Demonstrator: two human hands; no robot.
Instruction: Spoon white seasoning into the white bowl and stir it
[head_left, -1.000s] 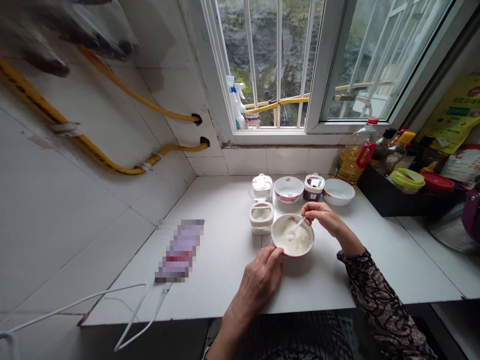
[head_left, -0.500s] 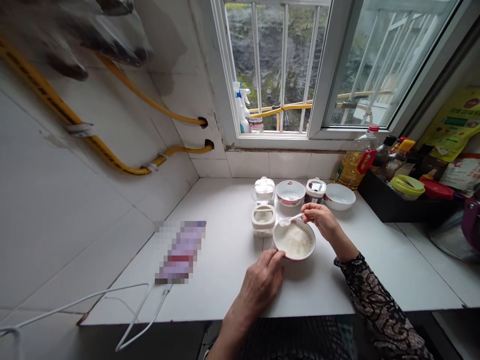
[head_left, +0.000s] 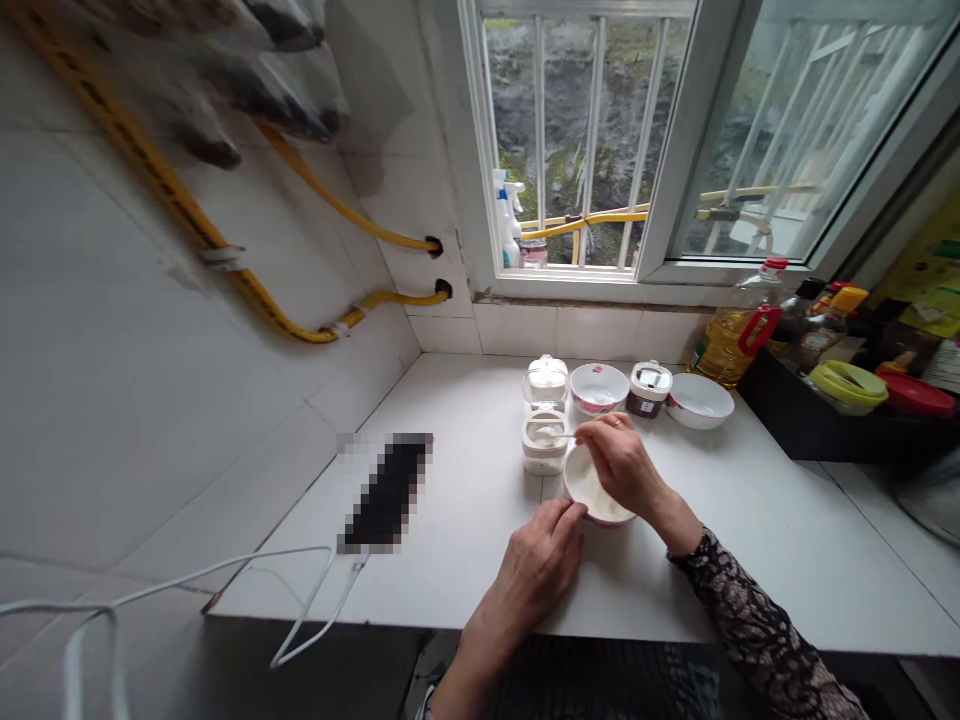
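Holding spoon (head_left: 559, 435) between right fingertips (head_left: 583, 433), left fingers (head_left: 577, 510) touching bowl (head_left: 580, 484).

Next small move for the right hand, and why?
Probably dip the spoon into the open jar: the right hand has its tip at the jar's mouth, and the left hand is already at the rim of the bowl. Can't tell if the spoon is loaded.

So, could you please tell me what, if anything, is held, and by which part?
The right grip holds a white spoon by its handle; the left grip is at the near-left rim of the bowl, perhaps steadying it.
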